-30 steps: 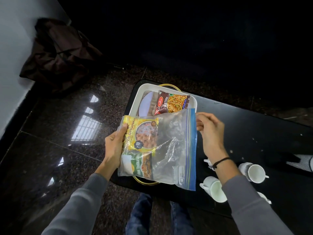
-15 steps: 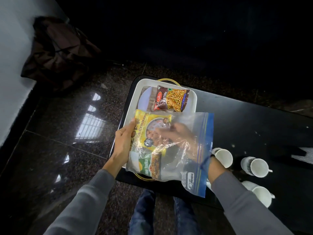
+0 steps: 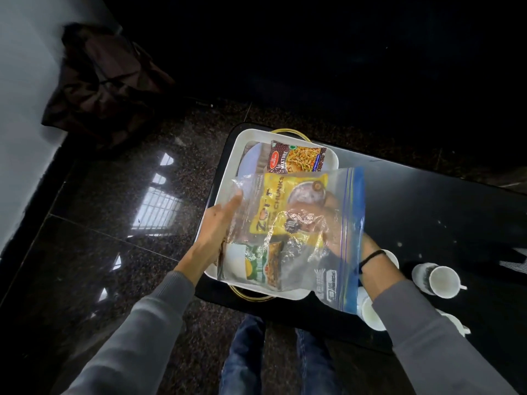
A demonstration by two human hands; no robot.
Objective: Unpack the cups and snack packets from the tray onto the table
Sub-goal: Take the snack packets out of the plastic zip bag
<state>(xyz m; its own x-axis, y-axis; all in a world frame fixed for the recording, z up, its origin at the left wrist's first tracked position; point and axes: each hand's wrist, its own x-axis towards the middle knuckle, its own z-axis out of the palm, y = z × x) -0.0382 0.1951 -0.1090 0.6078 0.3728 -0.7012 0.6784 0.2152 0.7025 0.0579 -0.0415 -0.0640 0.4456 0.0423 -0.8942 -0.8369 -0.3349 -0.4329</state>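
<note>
Cups (image 3: 443, 280) are out on the table (image 3: 427, 209), but left hand (image 3: 219, 226) grips the zip bag (image 3: 336, 269), right hand (image 3: 336, 226) grasps its yellow packet (image 3: 279, 206), and the red packet (image 3: 296, 156) lies in the tray (image 3: 248, 136).

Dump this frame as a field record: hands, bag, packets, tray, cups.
left hand: grips the left edge of the zip bag, held over the tray
right hand: inside the bag at the yellow packet; grip unclear through plastic
also in bag: green packet
in tray: red mixture packet
cups: white, on the black table, right of the tray
</note>
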